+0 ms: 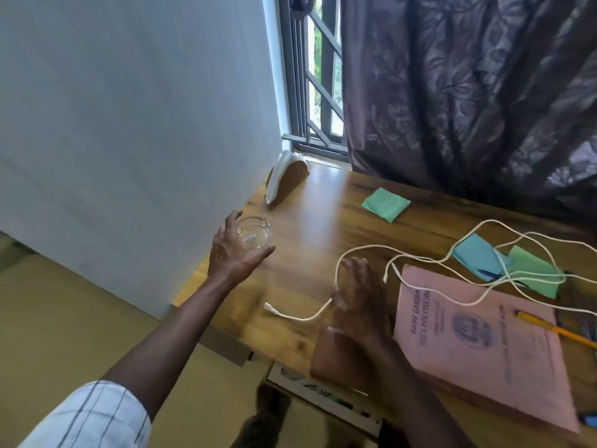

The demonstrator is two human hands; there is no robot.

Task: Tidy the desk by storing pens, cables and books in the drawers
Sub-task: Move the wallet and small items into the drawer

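A white cable (458, 253) lies in loose loops across the wooden desk (316, 221) and over a pink book (478, 347). One cable end (269, 308) rests near the desk's front edge. My right hand (355, 295) grips the cable close to that end, blurred by motion. My left hand (232, 250) is wrapped around a clear glass (255, 234) at the desk's left edge. An orange pen (555, 329) lies on the pink book, and a blue pen (489, 273) sits on a blue paper (478, 257).
Green papers (386, 204) (533, 270) lie on the desk. A napkin holder (286, 179) stands at the far left corner by the white wall. A dark curtain (468, 92) hangs behind the desk. A partly open drawer (323, 396) shows below the front edge.
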